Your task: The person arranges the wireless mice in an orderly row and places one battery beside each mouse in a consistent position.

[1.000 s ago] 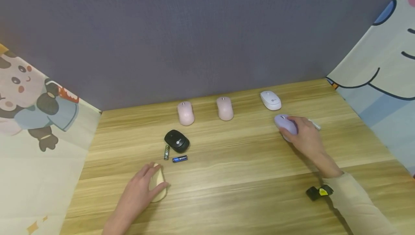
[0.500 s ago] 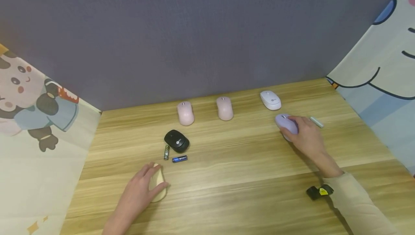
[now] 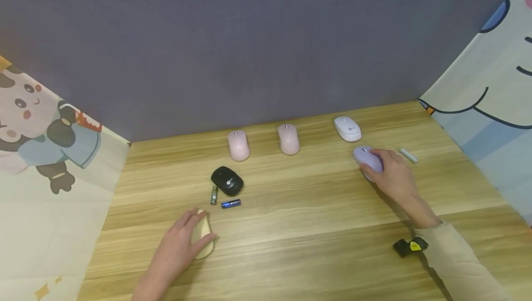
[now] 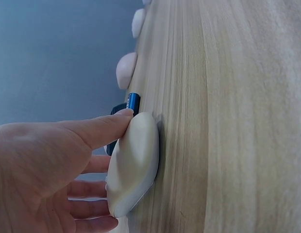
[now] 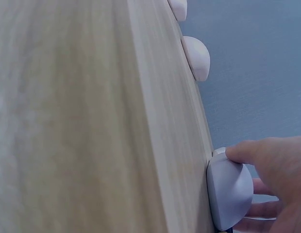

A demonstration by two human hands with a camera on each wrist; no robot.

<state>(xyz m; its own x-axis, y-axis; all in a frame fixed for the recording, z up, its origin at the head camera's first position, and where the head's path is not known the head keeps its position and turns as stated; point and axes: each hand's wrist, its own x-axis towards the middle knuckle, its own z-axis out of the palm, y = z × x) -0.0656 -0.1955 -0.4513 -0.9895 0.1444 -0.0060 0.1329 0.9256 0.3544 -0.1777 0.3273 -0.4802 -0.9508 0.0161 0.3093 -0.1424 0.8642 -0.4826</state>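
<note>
My left hand (image 3: 178,241) holds a pale yellow computer mouse (image 3: 201,234) on the wooden table, thumb along one side and fingers at the other. In the left wrist view the thumb presses the side of this mouse (image 4: 136,158). Over at the right, my right hand (image 3: 392,174) grips a lavender mouse (image 3: 367,158) between thumb and fingers. The right wrist view shows that mouse (image 5: 230,191) low against the tabletop, its far side hidden by the hand. Just right of the right hand lies a small pale cylinder (image 3: 409,155), battery-sized.
A black mouse (image 3: 227,181) lies ahead of the left hand, beside a dark battery (image 3: 214,195) and a blue battery (image 3: 231,204). Two pink mice (image 3: 238,146) and a white mouse (image 3: 347,129) line the back, near a grey panel (image 3: 266,51). A black strap (image 3: 410,247) is by the right sleeve.
The pale cylinder has shifted a little to the right, away from the right hand. Both hands keep their holds on the mice, with barely any movement.
</note>
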